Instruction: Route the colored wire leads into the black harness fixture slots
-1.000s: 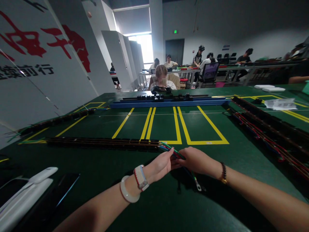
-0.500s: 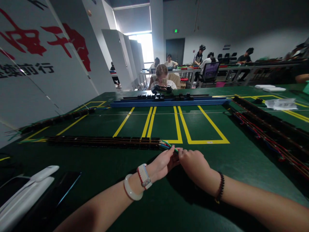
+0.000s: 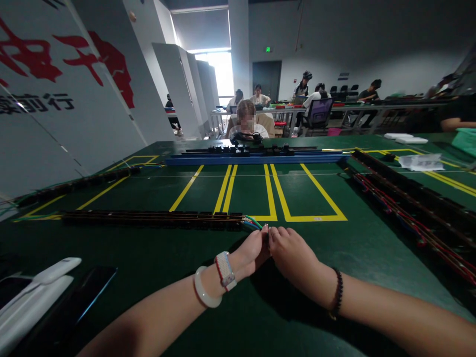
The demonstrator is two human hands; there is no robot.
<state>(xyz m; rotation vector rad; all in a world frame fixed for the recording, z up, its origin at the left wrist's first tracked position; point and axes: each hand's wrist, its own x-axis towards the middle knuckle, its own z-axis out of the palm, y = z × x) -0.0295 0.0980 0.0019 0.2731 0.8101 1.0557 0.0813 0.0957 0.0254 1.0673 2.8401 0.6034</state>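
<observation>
A long dark strip of black parts (image 3: 148, 218) lies across the green table (image 3: 167, 253), with coloured wires (image 3: 253, 223) coming out of its right end. My left hand (image 3: 252, 252) is closed on these wires, wearing a pale bangle and a watch with a woven band at the wrist. Against its fingertips, my right hand (image 3: 293, 253) is closed too, with a dark beaded bracelet on the wrist. Its fingertips are curled where the wires end, and what they pinch is hidden.
A blue rail (image 3: 256, 159) with black parts crosses the far side. Black strips with red wires (image 3: 412, 218) lie at the right. A white device (image 3: 48, 282) and a dark flat object (image 3: 94, 287) are near left. A person (image 3: 247, 121) sits opposite.
My hands have come closer together, and the length of wire that showed between them is now covered. The view has shifted slightly.
</observation>
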